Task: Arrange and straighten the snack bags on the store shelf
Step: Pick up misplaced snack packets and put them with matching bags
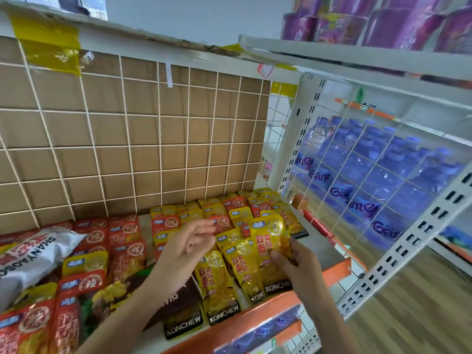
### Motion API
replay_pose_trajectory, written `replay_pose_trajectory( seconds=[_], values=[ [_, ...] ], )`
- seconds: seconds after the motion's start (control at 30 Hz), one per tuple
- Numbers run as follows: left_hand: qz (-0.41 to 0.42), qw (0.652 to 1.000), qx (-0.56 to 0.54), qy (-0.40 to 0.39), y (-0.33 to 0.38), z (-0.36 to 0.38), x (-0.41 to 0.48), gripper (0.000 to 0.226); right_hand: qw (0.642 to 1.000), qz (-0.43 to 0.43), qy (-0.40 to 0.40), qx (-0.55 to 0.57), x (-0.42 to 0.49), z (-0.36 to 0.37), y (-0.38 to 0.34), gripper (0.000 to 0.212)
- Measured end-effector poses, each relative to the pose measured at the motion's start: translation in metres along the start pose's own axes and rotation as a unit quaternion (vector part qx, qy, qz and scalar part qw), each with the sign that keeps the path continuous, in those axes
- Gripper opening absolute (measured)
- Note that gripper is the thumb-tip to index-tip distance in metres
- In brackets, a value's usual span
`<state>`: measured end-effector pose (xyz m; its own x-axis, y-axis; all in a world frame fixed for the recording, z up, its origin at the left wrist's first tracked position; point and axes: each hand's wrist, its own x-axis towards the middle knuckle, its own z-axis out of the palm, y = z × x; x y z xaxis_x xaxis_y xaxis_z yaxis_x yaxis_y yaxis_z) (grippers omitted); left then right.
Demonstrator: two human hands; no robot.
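Yellow KONCHEW snack bags point(224, 290) lie in overlapping rows on the right half of the shelf point(329, 249). Red snack bags point(125, 241) fill the left half. My right hand point(293, 261) pinches the lower part of one yellow bag point(270, 238), which stands tilted up above the others. My left hand point(189, 246) hovers over the middle of the shelf with fingers relaxed and spread, holding nothing, its fingertips close to the red and yellow bags at the back.
A large white chip bag point(35, 254) lies over the red bags at the left. A white wire grid point(143, 139) on cardboard backs the shelf. To the right, a wire side panel point(362, 159) fronts packs of blue bottled water. An orange front rail point(255, 318) edges the shelf.
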<state>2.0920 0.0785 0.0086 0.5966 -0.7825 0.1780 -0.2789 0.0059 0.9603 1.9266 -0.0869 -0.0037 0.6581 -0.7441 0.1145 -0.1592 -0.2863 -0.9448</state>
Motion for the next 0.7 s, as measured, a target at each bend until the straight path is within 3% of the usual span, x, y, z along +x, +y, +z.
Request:
replay_pose_trajectory(
  seconds=[0.1, 0.2, 0.3, 0.33, 0.47, 0.7],
  values=[
    [0.025, 0.989, 0.14, 0.033, -0.009, -0.01, 0.002, 0.052, 0.998, 0.005, 0.053, -0.034, 0.02, -0.028, 0.019, 0.013],
    [0.05, 0.97, 0.228, 0.061, -0.013, -0.016, 0.002, 0.042, 0.985, 0.001, 0.117, -0.126, 0.049, -0.054, 0.044, 0.025],
    [0.063, 0.954, 0.284, 0.079, -0.015, -0.018, 0.001, 0.031, 0.97, 0.031, 0.092, -0.225, 0.075, -0.069, 0.06, 0.011],
    [0.059, 0.95, 0.295, 0.079, -0.017, -0.018, 0.001, 0.03, 0.964, 0.051, 0.071, -0.253, 0.081, -0.072, 0.062, 0.009],
    [0.051, 0.948, 0.307, 0.074, -0.023, -0.024, -0.001, 0.029, 0.948, 0.103, 0.029, -0.3, 0.094, -0.077, 0.065, 0.036],
    [0.046, 0.945, 0.313, 0.083, -0.023, -0.031, -0.006, 0.028, 0.924, 0.099, 0.039, -0.367, 0.091, -0.078, 0.068, 0.034]
  ],
)
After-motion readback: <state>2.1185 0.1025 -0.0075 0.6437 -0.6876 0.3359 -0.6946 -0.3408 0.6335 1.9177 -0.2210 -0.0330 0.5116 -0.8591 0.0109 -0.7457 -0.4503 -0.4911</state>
